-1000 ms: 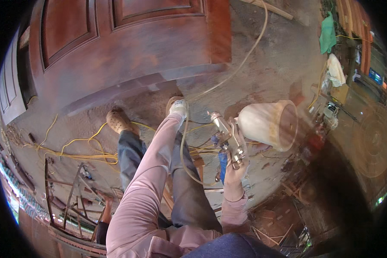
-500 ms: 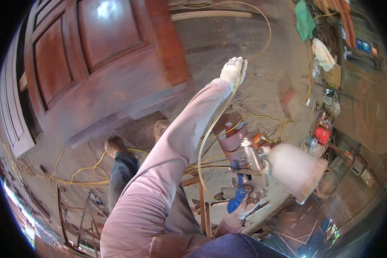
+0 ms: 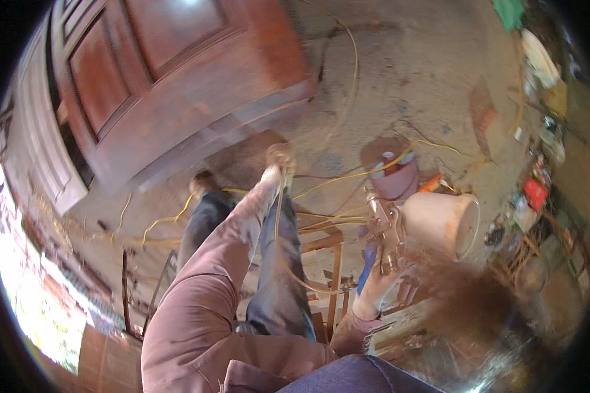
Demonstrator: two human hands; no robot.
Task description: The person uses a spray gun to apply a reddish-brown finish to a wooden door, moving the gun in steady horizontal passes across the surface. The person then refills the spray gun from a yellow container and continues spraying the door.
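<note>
My left hand [image 3: 276, 175], in a white glove, is closed on a thin pale air hose [image 3: 277, 236] above my feet. The hose hangs down from it and curves toward the spray gun. In my right hand [image 3: 375, 287], which has blue on it, is a metal spray gun [image 3: 388, 232] with a large whitish paint cup [image 3: 439, 223] lying sideways. At the upper left is a reddish-brown panelled wooden door [image 3: 196, 124], apart from both hands. Motion blurs my left glove, so its separate fingers are hard to make out.
A reddish bucket [image 3: 396, 180] stands on the floor beyond the spray gun. Yellow cords [image 3: 347, 175] cross the ground around my feet. Another panelled door [image 3: 46, 150] is at the far left. Clutter with a red box [image 3: 535, 194] lines the right side.
My left hand has drawn back toward my body with the hose, from over the far floor to near my feet. My right hand still holds the spray gun; the view has shifted.
</note>
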